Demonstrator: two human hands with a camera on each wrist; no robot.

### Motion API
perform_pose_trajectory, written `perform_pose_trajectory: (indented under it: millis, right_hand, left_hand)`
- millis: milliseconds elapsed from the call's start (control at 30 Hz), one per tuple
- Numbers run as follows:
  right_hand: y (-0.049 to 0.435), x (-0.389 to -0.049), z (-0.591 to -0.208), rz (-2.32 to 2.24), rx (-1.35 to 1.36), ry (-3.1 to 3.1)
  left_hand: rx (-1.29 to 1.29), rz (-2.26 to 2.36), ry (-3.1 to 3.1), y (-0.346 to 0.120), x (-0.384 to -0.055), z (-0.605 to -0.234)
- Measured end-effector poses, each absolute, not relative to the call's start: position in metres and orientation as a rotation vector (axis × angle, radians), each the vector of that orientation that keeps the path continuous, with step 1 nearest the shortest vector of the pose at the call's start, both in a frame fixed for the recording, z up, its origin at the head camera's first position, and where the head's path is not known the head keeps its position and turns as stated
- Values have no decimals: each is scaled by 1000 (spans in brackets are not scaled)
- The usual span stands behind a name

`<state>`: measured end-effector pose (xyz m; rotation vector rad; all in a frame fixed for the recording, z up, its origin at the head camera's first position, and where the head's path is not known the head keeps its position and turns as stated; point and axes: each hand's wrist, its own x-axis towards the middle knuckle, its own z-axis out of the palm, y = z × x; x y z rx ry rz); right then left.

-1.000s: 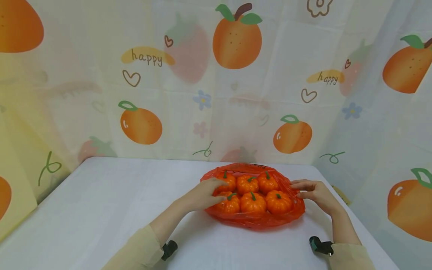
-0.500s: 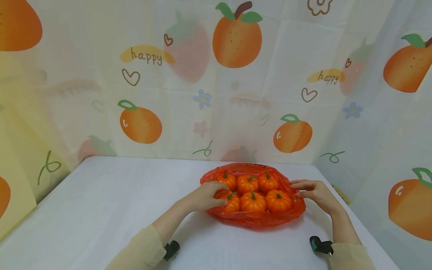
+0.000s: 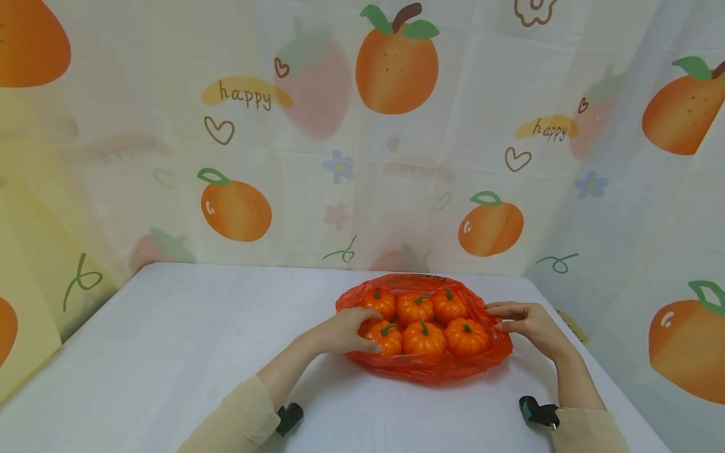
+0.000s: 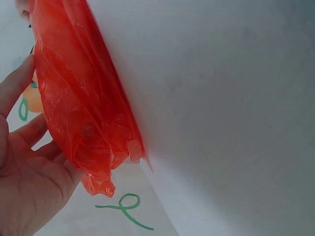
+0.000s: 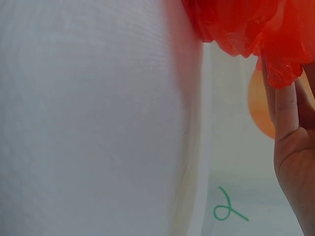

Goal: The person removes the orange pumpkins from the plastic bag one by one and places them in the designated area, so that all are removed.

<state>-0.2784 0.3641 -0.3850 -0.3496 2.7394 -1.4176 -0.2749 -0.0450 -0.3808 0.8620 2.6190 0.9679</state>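
Observation:
A red plastic bag (image 3: 427,372), its mouth spread wide, lies on the white table. Several small orange pumpkins (image 3: 423,340) with green stems sit in it in two rows. My left hand (image 3: 342,330) reaches over the bag's left rim, thumb and fingers curved round the front-left pumpkin (image 3: 387,340). In the left wrist view the bag (image 4: 74,83) hides the ends of several fingers of the left hand (image 4: 37,177). At the right rim, my right hand (image 3: 529,324) touches the bag with fingers extended. Straight fingers of the right hand (image 5: 295,142) run behind the crumpled bag edge (image 5: 283,66) in the right wrist view.
The white table (image 3: 170,352) stretches out to the left and in front of the bag. A fruit-print curtain (image 3: 306,207) hangs behind and at both sides. Below the right table edge shows a small yellow object (image 3: 572,326). Black wrist devices (image 3: 290,418) sit at the cuffs.
My left thumb has moved down to the front of the front-left pumpkin and the fingers have closed in from behind, uncovering its stem. My right hand, the bag and the other pumpkins stay put.

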Motion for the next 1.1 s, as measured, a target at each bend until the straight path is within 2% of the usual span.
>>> perform_pose_trajectory:
  millis: [1100]
  right_hand:
    - [364,-279,-387,-1454,-351,2715]
  left_hand:
    - [789,1025,2562,-49,-282,-388]
